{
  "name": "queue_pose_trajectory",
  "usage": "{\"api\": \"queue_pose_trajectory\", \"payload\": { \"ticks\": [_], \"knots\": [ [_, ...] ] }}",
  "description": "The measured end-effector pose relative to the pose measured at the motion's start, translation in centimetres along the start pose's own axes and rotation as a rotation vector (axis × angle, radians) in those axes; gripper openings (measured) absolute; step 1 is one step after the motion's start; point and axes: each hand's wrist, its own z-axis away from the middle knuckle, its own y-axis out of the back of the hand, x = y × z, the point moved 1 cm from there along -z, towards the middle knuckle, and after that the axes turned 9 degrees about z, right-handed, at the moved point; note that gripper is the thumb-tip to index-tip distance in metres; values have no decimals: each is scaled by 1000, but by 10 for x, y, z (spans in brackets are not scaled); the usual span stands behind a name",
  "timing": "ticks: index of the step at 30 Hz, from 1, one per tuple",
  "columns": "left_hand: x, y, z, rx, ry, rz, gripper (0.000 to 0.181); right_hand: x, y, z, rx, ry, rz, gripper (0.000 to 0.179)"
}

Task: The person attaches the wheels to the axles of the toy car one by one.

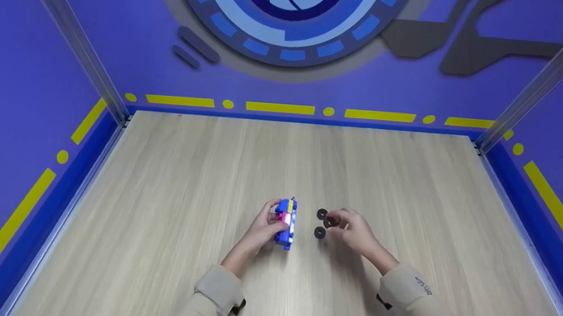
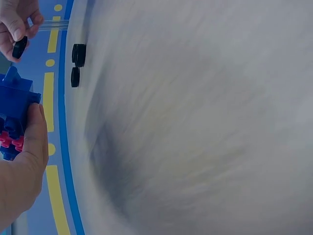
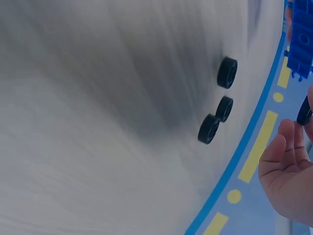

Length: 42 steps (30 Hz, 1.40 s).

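My left hand (image 1: 261, 228) grips a small toy vehicle (image 1: 285, 222) of blue, red and yellow parts, its thumb across the near side. In the left wrist view, blue blocks and pink-red pieces of the toy show above the left fingers. To the right, my right hand (image 1: 358, 233) pinches a black wheel (image 2: 19, 47) between thumb and fingers, above the table and apart from the toy. In the right wrist view, more black wheels (image 3: 227, 72) stand out on the table; in the head view the right fingers partly overlap that group.
The wooden table (image 1: 201, 172) carries the loose wheels between the two hands. Blue panels (image 1: 121, 42) with yellow dashes rise at the back and both sides, with metal posts (image 1: 79, 44) at the corners.
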Motion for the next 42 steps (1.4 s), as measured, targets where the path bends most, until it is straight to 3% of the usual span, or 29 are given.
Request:
{"api": "queue_pose_trajectory", "payload": {
  "ticks": [12, 21, 37, 42],
  "knots": [
    [0, -6, -1, -3, -7, -6, 68, -24, -7, 4, 10, 46, 2, 31],
    [3, -11, 0, -10, -5, -32, 66, -41, -15, 10, 19, 165, 23, 32],
    [4, -13, 1, -81, -30, 19, 67, -47, -28, 15, 35, 325, 81, 32],
    [5, -15, 3, -71, -23, 21, 65, -47, -30, 16, 74, 383, 94, 33]
  ]
}}
